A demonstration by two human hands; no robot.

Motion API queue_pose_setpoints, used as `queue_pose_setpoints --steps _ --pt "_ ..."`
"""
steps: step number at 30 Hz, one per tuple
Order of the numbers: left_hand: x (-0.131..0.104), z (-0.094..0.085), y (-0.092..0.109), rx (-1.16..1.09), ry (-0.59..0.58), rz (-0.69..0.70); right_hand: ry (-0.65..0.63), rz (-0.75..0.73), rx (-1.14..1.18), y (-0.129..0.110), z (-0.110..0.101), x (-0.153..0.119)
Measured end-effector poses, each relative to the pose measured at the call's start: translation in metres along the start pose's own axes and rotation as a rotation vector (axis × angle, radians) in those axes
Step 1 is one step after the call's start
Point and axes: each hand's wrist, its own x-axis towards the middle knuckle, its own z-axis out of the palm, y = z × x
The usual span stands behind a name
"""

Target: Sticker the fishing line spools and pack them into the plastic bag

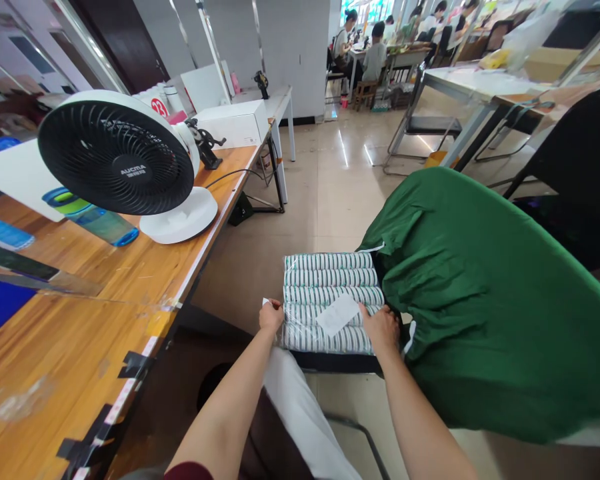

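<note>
A clear plastic pack of several striped white, grey and green rolls [330, 277] lies on a dark seat [330, 362] in front of me. My left hand [271, 316] is closed at the pack's left edge, with a small white piece showing at its fingertips. My right hand [381, 329] rests on the pack's right side, thumb on top near a white paper slip [338, 315] and fingers partly hidden at the edge. A large green cloth cover [490, 300] bulges up just right of the pack, with white cord ends beside my right hand.
To the left, a wooden table [80, 333] holds a black and white fan [125, 160], a blue bottle [93, 217] and a white box [237, 123]. A folding chair [425, 125] and white table [485, 81] stand ahead right. Seated people work at the back.
</note>
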Motion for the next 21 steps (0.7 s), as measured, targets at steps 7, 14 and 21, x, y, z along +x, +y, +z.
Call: queue_pose_setpoints --steps 7,14,21 --pt "0.008 0.000 0.008 -0.103 -0.054 -0.012 -0.051 0.013 0.003 -0.009 -0.004 0.016" --pt "0.011 -0.058 0.041 -0.389 -0.063 0.045 -0.091 0.010 0.035 -0.004 -0.010 0.016" --pt "-0.046 -0.062 0.109 -0.836 -0.585 0.173 -0.094 0.050 0.092 -0.003 -0.013 0.015"
